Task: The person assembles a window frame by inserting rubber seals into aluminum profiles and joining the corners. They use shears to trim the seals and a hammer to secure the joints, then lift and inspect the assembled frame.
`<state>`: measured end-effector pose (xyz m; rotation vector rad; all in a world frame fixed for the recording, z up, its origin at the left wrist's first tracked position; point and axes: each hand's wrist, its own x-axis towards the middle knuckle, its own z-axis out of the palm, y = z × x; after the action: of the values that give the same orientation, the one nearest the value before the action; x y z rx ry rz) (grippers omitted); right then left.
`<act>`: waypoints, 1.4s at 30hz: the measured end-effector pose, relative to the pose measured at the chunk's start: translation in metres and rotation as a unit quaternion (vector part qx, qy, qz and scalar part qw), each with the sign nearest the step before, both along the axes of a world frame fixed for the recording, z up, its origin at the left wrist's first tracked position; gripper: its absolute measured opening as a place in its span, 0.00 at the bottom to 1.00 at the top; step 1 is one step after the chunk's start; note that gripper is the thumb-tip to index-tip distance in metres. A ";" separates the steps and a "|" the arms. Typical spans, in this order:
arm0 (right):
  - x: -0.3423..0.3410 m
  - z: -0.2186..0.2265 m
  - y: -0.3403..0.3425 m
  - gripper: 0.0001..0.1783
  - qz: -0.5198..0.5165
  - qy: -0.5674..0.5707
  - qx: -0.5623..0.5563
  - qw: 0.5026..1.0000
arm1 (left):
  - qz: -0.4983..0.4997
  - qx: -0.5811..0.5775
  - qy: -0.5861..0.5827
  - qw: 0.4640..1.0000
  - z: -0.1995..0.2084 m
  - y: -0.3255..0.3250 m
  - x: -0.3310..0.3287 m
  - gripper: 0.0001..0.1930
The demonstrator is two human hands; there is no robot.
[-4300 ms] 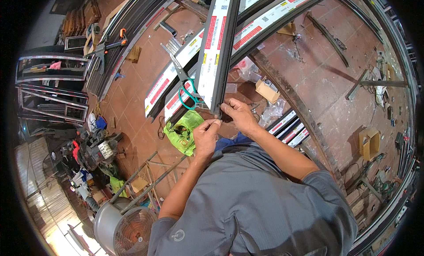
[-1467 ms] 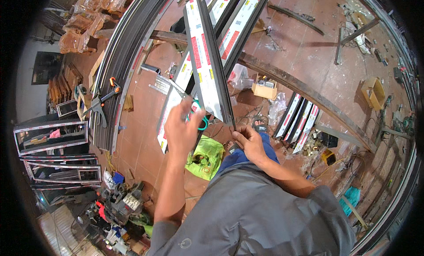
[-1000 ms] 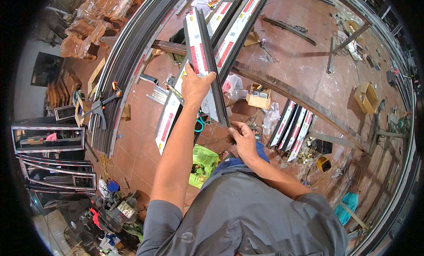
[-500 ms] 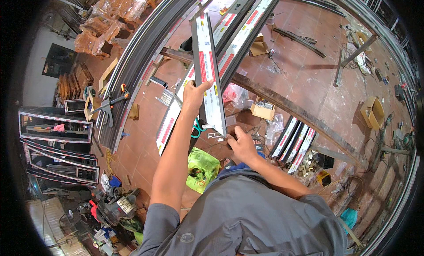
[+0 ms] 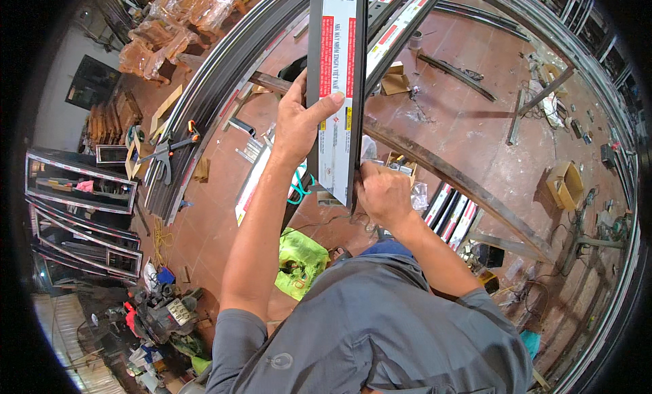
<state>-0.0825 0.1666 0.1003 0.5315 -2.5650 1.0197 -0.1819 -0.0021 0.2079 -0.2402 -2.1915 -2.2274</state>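
Note:
A dark aluminium profile (image 5: 337,139), faced with white film bearing red and yellow labels, stands up close in front of me, its lower end cut at a slant. My left hand (image 5: 297,126) is closed around its left side, thumb lying across the film. At the lower right edge my right hand (image 5: 386,195) is closed, fingertips against the profile; part of its grip is hidden. Behind the profile lie longer film-covered profiles (image 5: 402,35). Teal-handled scissors (image 5: 300,185) rest beside the left forearm.
A rusty steel bar (image 5: 462,191) crosses behind my right hand. A bright green bag (image 5: 302,261) lies below the profile. Further out are short profiles (image 5: 451,216), a cardboard box (image 5: 566,185), a clamp (image 5: 168,149) by the curved-looking profile stack, and window frames (image 5: 81,200).
The profile has come closer and more upright, its upper end now beyond the picture's top. My right hand has moved up along its edge and its fingers have closed.

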 end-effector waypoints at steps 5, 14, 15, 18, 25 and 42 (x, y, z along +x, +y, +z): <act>-0.017 0.053 -0.001 0.10 -0.031 0.067 0.000 0.997 | -0.011 -0.022 0.032 0.999 0.019 -0.012 0.025 0.42; -0.041 0.109 -0.039 0.10 -0.096 0.121 -0.007 0.988 | -0.048 -0.022 0.038 0.998 0.037 -0.075 0.104 0.40; -0.043 0.114 -0.044 0.10 -0.108 0.118 -0.019 0.987 | -0.064 -0.028 -0.004 0.998 0.041 -0.084 0.112 0.42; -0.045 0.123 -0.067 0.11 -0.139 0.124 0.028 0.982 | -0.021 -0.050 0.021 0.998 0.025 -0.113 0.137 0.43; -0.061 0.116 -0.095 0.12 -0.176 0.060 0.011 0.983 | -0.058 -0.118 -0.072 0.989 0.006 -0.193 0.193 0.50; -0.057 0.080 -0.128 0.16 -0.240 0.027 0.025 0.970 | -0.105 -0.080 -0.180 0.975 -0.023 -0.305 0.281 0.47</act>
<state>-0.1395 0.0385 0.1799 -0.0575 -2.4919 0.7573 0.0995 -0.3071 0.1854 -0.0747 -2.6526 -2.3600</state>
